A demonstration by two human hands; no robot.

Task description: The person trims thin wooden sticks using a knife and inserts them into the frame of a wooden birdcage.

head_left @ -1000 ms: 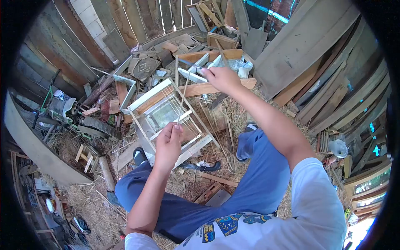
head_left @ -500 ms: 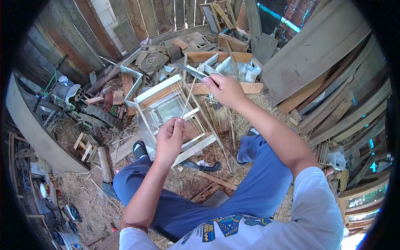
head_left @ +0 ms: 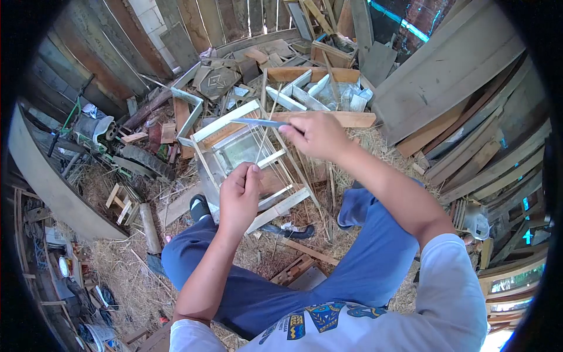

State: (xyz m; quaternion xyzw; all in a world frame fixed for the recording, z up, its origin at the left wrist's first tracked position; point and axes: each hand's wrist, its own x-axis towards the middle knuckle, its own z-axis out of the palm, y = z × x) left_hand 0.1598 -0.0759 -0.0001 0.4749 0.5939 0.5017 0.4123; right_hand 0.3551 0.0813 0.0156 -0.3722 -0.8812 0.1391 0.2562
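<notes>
My right hand (head_left: pixel 316 136) grips a knife (head_left: pixel 258 122) by its handle, the blade pointing left and lying nearly level. My left hand (head_left: pixel 240 190) pinches the lower end of a thin wooden or bamboo strip (head_left: pixel 261 149), which slants up and away. The blade crosses over the strip's upper part; whether the two touch I cannot tell. Beneath both hands stands a pale wooden frame (head_left: pixel 278 209) with several thin slats along its right side and a glassy or shiny panel inside it.
Straw and wood scraps cover the ground. A board-sided box (head_left: pixel 346 119) with white pieces lies beyond the frame. Large planks (head_left: pixel 446 76) lean at right, a curved board (head_left: pixel 56 182) at left. A wheeled machine (head_left: pixel 97 132) stands behind it. My legs flank the frame.
My right hand has come down slightly, and the knife has swung from tilting up-left to nearly level, lower along the strip. My left hand stays almost in place.
</notes>
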